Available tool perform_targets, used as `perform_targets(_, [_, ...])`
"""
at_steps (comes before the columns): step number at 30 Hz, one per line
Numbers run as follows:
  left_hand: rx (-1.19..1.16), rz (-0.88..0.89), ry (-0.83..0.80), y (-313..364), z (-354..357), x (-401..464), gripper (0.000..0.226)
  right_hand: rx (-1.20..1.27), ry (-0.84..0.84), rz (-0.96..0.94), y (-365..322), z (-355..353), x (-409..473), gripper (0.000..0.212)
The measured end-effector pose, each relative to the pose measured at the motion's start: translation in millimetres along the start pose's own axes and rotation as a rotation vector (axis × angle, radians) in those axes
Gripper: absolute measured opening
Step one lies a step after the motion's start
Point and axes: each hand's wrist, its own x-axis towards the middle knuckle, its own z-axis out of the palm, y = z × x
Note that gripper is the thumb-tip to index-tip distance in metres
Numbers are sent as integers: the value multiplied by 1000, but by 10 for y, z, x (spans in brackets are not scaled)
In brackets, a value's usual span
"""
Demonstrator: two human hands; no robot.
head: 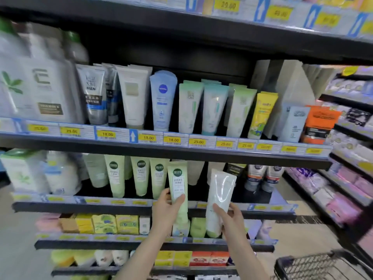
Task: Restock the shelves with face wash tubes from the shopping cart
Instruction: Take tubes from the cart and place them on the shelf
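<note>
The one camera sits on my head, close to the shelves, facing forward and slightly down across the rows at chest height, with my forearms reaching up from below and the cart at lower right.

Shopping cart cut off at bottom right, lower price tags blurred unreadable

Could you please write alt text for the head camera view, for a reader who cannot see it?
A person's left hand holds a pale green face wash tube and the right hand a white tube, both raised before a store shelf with matching green tubes. The shelf above carries more tubes, including a blue Nivea tube, over yellow price tags; a black shopping cart sits lower right.
</note>
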Motion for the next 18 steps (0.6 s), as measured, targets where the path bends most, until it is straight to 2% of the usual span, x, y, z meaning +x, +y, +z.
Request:
perform_targets(5, [161, -1, 31, 54, -9, 261, 40, -16, 8, -32, -100, 88, 135, 44])
perform_targets(11, [109, -5, 76, 107, 138, 427, 43, -25, -6, -41, -146, 93, 369, 48])
perform_targets(18, [156, 66, 204, 196, 329, 541, 32, -3, -62, -21, -176, 58, 613, 47])
